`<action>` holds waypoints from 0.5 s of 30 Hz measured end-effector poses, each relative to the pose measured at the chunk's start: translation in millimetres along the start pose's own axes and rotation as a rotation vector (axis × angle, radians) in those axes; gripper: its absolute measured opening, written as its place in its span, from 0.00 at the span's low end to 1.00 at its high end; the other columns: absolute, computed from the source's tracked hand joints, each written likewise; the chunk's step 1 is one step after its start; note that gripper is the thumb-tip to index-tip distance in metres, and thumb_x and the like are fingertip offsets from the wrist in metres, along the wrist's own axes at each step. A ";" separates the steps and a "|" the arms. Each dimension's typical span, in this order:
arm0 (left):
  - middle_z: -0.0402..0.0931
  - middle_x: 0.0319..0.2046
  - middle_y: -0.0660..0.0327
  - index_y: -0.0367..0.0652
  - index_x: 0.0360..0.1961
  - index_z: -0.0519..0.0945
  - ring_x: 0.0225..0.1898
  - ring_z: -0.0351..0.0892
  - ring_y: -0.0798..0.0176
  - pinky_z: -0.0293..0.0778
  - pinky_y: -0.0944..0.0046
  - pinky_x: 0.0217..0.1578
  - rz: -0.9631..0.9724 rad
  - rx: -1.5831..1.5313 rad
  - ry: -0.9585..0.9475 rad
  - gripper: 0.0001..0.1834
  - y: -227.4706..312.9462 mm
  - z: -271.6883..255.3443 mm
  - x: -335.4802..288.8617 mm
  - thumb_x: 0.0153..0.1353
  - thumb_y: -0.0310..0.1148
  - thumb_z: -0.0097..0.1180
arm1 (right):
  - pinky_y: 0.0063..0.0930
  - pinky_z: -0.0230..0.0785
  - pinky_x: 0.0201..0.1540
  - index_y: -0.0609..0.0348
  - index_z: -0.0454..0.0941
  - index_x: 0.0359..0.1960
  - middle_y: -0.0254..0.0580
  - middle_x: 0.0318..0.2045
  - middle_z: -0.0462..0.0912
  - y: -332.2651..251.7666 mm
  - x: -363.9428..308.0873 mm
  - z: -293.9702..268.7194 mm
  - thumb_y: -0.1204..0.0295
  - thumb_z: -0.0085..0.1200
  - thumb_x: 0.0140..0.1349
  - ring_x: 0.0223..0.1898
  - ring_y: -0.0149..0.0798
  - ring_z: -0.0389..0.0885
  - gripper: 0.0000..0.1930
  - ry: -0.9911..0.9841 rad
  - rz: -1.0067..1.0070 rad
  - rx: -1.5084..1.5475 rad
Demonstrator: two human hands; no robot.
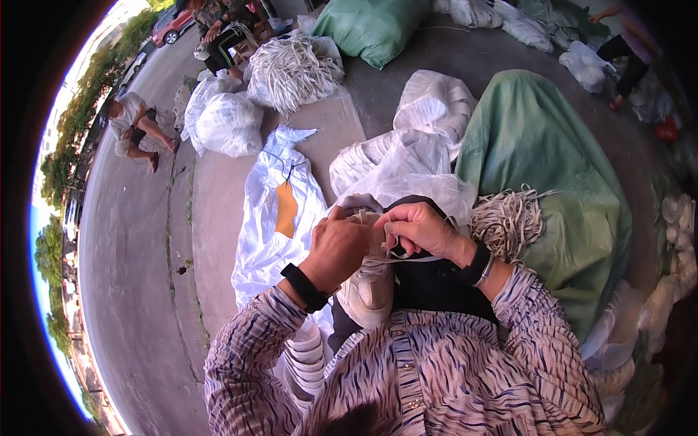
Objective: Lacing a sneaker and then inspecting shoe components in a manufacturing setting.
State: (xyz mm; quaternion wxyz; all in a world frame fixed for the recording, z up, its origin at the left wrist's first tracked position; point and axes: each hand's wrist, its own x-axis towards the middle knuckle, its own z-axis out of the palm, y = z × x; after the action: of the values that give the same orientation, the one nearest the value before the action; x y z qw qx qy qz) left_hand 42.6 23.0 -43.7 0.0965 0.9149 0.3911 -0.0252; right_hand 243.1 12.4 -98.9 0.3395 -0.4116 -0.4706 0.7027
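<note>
A white sneaker [367, 294] rests on my lap, its toe pointing toward me. My left hand [338, 241] is closed over the upper part of the shoe, fingers curled; its fingertips are partly hidden. Just to the right, my right hand [422, 231] pinches a thin white shoelace [392, 243] between thumb and forefinger, close to the shoe's opening. The two hands nearly meet above the shoe. A loose pile of off-white shoelaces [509, 221] lies on green cloth beside my right wrist.
A large green sack [542, 138] stands on my right. Ahead are white plastic bags [429, 109]; a white sack [273, 196] lies ahead-left. Stacked white pieces [304, 363] sit by my left elbow. Farther off are a lace heap [294, 73], a squatting person [134, 127] and other people.
</note>
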 end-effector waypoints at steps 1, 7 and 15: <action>0.77 0.34 0.60 0.48 0.35 0.82 0.44 0.73 0.54 0.72 0.56 0.39 -0.028 -0.077 0.038 0.12 -1.3 0.2 -3.4 0.46 0.25 0.58 | 0.11 0.56 0.12 0.65 0.77 0.39 0.37 0.21 0.80 0.7 0.3 0.7 0.75 0.45 0.62 0.11 0.18 0.67 0.09 0.009 -0.006 -0.003; 0.78 0.24 0.64 0.46 0.27 0.78 0.33 0.75 0.57 0.72 0.60 0.31 -0.178 -0.194 0.317 0.10 12.9 14.1 -8.9 0.41 0.23 0.60 | 0.11 0.55 0.12 0.64 0.70 0.45 0.38 0.23 0.79 2.9 -3.2 -2.9 0.73 0.46 0.63 0.11 0.19 0.66 0.11 0.041 -0.017 0.089; 0.78 0.26 0.64 0.46 0.29 0.78 0.34 0.74 0.56 0.72 0.59 0.34 -0.121 -0.205 0.383 0.13 21.6 13.4 -7.3 0.39 0.20 0.59 | 0.13 0.57 0.10 0.63 0.69 0.40 0.40 0.21 0.79 -2.9 -6.1 1.5 0.72 0.45 0.63 0.10 0.21 0.68 0.07 0.073 0.002 0.061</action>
State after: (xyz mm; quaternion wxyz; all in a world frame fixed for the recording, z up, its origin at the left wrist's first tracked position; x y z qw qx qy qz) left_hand 53.5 0.5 -52.5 0.1113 0.8632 0.4570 0.1831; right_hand 244.6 7.5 -94.3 0.3681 -0.4270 -0.4359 0.7015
